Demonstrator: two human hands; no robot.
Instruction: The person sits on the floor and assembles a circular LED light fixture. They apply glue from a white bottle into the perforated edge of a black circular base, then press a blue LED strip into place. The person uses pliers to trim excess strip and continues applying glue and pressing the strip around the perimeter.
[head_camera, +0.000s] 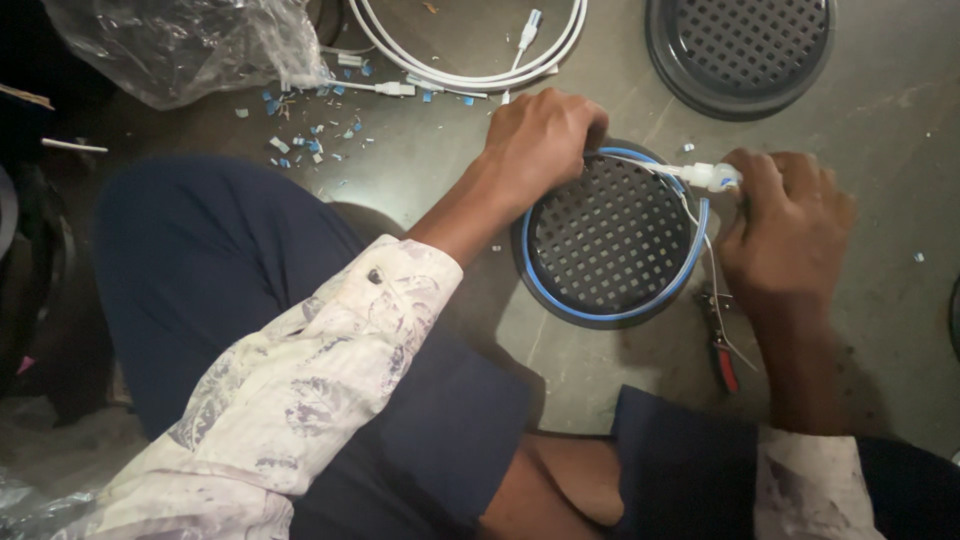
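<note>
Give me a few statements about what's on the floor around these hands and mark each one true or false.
1. A blue strip runs around the rim of the round black grille. True.
2. The right hand pinches a white connector. True.
3. The left hand holds the red-handled pliers. False: the pliers lie on the floor beside the grille; the left hand rests on the grille's rim.
4. The coiled white cable is inside the plastic bag. False: it lies beside the bag.
5. A second black grille sits at upper right. True.
</note>
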